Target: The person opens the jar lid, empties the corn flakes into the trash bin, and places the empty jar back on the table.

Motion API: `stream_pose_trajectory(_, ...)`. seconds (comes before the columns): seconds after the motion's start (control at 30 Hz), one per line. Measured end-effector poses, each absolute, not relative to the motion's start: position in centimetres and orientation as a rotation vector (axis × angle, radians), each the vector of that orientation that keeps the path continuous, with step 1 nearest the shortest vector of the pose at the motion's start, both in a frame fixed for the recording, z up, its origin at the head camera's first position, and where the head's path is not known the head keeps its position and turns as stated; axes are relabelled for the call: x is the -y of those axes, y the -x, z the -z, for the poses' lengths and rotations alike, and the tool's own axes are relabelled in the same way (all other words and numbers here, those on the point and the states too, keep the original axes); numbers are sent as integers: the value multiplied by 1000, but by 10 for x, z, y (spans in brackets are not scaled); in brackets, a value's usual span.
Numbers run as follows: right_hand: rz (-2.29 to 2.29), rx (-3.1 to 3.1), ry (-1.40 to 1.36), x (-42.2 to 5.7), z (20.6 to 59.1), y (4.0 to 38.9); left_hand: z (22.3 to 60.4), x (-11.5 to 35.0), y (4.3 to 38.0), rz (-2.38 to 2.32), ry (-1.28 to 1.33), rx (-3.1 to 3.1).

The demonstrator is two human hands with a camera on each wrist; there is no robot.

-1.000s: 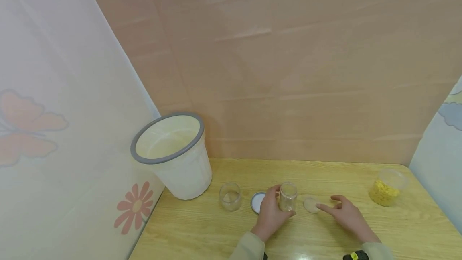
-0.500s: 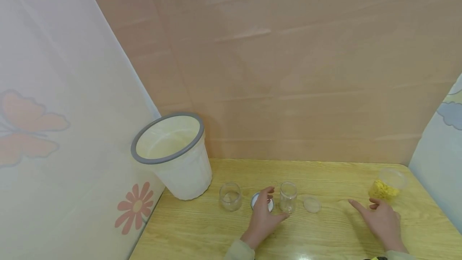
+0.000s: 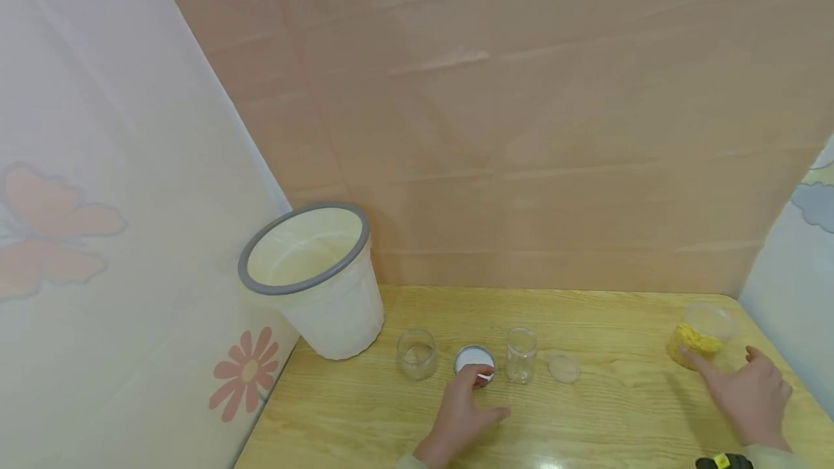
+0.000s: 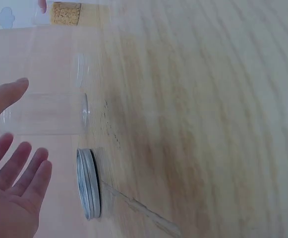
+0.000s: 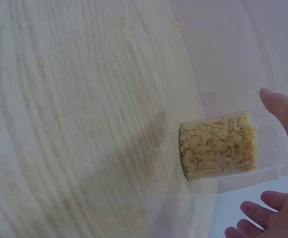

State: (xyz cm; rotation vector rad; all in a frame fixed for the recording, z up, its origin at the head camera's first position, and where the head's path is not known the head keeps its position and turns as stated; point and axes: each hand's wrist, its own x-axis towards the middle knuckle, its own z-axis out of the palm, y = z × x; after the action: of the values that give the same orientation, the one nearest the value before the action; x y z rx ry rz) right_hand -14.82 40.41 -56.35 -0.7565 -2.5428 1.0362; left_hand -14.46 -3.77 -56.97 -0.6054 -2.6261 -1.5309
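My left hand (image 3: 458,411) hovers over the front of a silver-rimmed screw lid (image 3: 474,358), fingers apart and holding nothing. Just right of that lid stands a clear, uncapped jar (image 3: 521,357); in the left wrist view, the jar (image 4: 47,114) appears beyond my fingers. A thin translucent disc (image 3: 563,368) lies farther right. At the right side, my right hand (image 3: 749,393) reaches with spread thumb and fingers beside a clear container (image 3: 700,335) partly filled with yellow flakes (image 5: 218,146). Whether the thumb touches the container cannot be told.
A short clear glass cup (image 3: 417,355) stands left of the lid. Behind it, a white bin (image 3: 342,320) with a grey rim stands near the left wall. A tan backdrop (image 3: 521,165) rises behind the wooden table (image 3: 599,425).
My left hand has let go of the clear jar and drawn back toward the silver-rimmed lid. My right hand has moved right, from beside the translucent disc to the flake container.
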Motion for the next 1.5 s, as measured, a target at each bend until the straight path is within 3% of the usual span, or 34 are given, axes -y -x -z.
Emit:
stream_pose_trajectory(0.63, -1141, 2615, 592, -422, 540, 181, 571, 61, 133, 1670, 689, 2818)
stream_pose_trajectory(1.5, -1094, 2687, 536, -386, 526, 173, 569, 54, 132, 1744, 713, 2817)
